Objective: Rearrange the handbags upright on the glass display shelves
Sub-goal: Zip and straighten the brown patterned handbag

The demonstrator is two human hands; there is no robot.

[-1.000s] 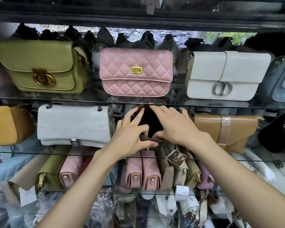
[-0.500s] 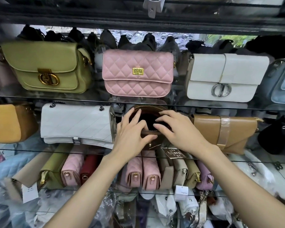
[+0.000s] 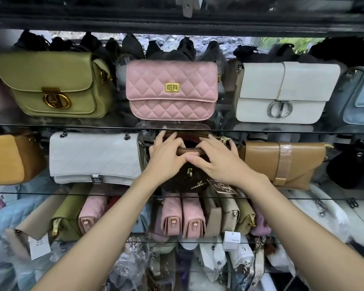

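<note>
Glass shelves (image 3: 261,129) run across a dark-framed display case, each level crowded with handbags, and wrapped stock is piled at the bottom. On the middle shelf, between a white quilted bag (image 3: 95,157) and a tan flap bag (image 3: 282,163), sits the dark brown handbag (image 3: 185,177) being worked on. Both hands are on its top: the left hand (image 3: 166,156) has its fingers curled over the tan top edge with the thumb tucked beneath, and the right hand (image 3: 216,160) is curled over the same edge just beside it, thumbs almost meeting, so each is clamped on the bag's upper rim. I'd judge this to be the step of setting this bag upright and squaring it in its slot. Its front face, with a small gold clasp (image 3: 190,171), looks out toward the person, the zipped top edge points up, and its long axis seems to run side to side along the shelf, though the hands hide much of it. A hang tag (image 3: 222,186) lies over its lower right corner. The next move probably calls for settling the base flat, tucking that tag away and letting go gently so the bag doesn't slump against its neighbours.
</note>
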